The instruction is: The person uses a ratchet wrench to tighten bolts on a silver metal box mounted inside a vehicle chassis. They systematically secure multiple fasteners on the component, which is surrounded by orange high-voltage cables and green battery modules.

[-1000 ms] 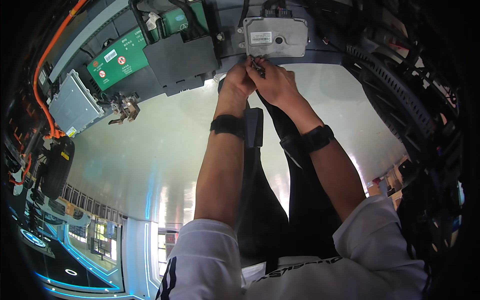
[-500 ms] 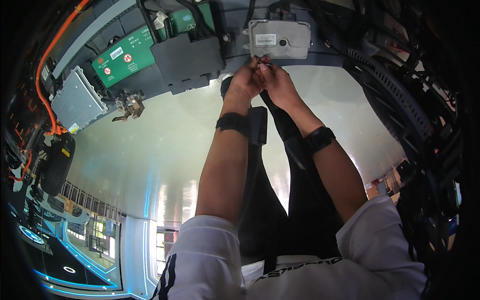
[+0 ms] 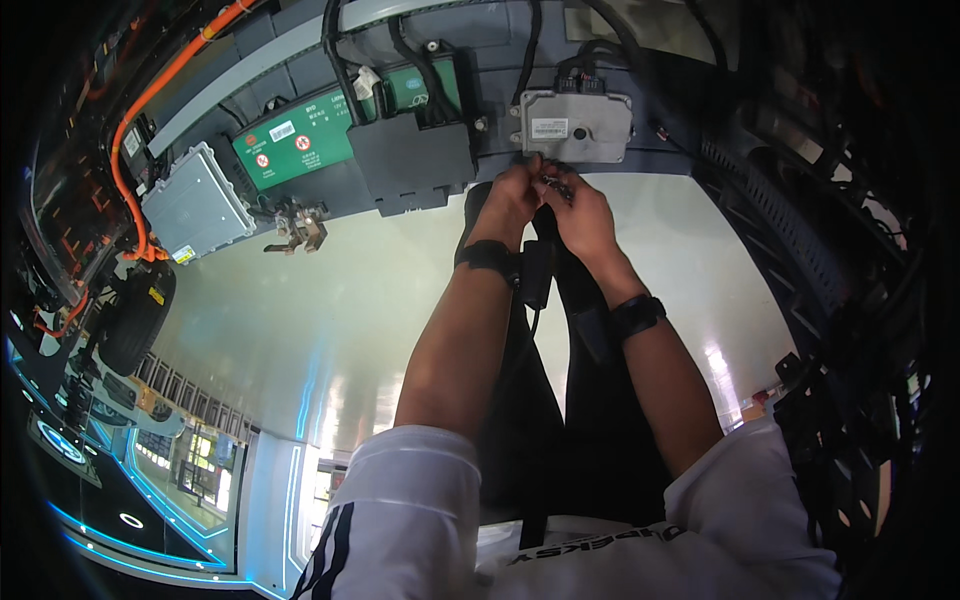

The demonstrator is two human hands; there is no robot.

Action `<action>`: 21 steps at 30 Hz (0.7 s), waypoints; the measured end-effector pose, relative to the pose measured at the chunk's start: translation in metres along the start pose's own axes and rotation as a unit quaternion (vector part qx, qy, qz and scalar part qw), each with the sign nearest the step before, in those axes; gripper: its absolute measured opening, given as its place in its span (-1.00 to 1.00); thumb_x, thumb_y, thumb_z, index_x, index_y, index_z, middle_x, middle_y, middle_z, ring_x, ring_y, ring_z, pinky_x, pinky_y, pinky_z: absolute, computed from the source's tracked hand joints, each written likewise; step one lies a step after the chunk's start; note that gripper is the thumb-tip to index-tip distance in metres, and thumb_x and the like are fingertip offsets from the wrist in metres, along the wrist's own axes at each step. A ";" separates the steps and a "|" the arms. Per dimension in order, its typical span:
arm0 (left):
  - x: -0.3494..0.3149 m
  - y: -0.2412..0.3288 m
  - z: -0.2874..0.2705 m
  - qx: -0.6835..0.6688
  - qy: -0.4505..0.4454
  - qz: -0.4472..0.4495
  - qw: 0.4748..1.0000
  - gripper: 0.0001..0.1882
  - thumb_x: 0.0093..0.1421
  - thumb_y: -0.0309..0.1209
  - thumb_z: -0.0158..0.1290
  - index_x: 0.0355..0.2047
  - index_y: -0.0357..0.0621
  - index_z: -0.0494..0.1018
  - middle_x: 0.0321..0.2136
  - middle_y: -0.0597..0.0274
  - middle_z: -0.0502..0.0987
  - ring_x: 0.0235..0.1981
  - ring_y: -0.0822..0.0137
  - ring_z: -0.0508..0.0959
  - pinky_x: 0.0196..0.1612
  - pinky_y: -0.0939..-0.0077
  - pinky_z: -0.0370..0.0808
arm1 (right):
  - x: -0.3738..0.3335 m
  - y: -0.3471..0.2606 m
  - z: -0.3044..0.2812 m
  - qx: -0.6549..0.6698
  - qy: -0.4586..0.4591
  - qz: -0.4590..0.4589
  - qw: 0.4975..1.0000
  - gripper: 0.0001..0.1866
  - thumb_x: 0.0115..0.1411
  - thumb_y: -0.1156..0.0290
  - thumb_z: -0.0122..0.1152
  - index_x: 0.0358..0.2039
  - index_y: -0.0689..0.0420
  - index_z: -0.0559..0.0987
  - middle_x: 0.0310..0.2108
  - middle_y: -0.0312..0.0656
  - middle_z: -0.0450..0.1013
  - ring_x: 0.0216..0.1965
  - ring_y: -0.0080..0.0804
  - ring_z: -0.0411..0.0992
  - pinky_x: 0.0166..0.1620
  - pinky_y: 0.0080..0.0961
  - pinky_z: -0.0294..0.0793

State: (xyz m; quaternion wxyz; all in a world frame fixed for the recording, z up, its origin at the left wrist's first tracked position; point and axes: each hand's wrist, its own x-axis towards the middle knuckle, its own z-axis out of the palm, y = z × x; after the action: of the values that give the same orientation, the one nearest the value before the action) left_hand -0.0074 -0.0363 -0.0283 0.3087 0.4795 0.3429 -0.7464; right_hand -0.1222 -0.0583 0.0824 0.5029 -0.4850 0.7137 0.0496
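Observation:
Both my hands are together just below a silver-grey control unit with a white label and a round dark hole. My left hand is closed, with its fingertips pinched around a small dark metallic piece. My right hand meets it from the other side, thumb and fingers bent in on the same piece. What kind of piece it is cannot be made out; the fingers hide much of it. Each wrist wears a black strap, and a dark box sits by the left one.
Left of the hands are a black cover box, a green labelled battery, a finned silver module and a brown metal bracket. An orange cable curves down the left side. Dark slotted framework runs along the right.
The whole view has shifted, so the parts sit lower and further right. My hands stay together below the control unit. More of the small dark piece shows between my fingers.

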 end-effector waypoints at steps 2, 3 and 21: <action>-0.008 -0.006 0.007 -0.023 0.006 -0.003 1.000 -0.74 0.41 -0.30 -0.13 -0.19 -0.30 0.37 -0.38 0.11 0.46 -0.35 0.17 0.49 -0.23 0.23 0.50 | 0.000 0.000 0.000 0.038 0.009 0.009 0.999 -0.54 0.20 0.03 0.19 -0.11 0.18 0.57 -0.27 0.07 0.57 -0.18 0.05 0.53 -0.15 -0.19 0.50; -0.011 -0.005 0.010 -0.023 0.007 -0.006 1.000 -0.74 0.40 -0.30 -0.13 -0.19 -0.29 0.38 -0.38 0.12 0.45 -0.34 0.18 0.48 -0.22 0.24 0.50 | -0.001 -0.001 0.002 0.057 0.013 0.014 0.998 -0.54 0.21 0.03 0.18 -0.12 0.19 0.57 -0.27 0.06 0.57 -0.17 0.05 0.52 -0.14 -0.17 0.50; -0.025 0.006 0.014 -0.025 0.016 -0.067 0.997 -0.72 0.41 -0.28 -0.13 -0.17 -0.29 0.37 -0.36 0.14 0.47 -0.21 0.20 0.49 -0.16 0.49 0.54 | -0.005 -0.006 0.011 0.036 0.004 -0.033 0.999 -0.65 0.16 0.22 0.28 -0.18 0.22 0.54 -0.37 0.04 0.56 -0.27 0.07 0.53 -0.24 -0.19 0.53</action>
State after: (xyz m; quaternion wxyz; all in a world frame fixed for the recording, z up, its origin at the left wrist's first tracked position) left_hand -0.0009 -0.0484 -0.0021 0.2642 0.4592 0.3979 -0.7490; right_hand -0.1100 -0.0526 0.0834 0.5186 -0.4903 0.7004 0.0050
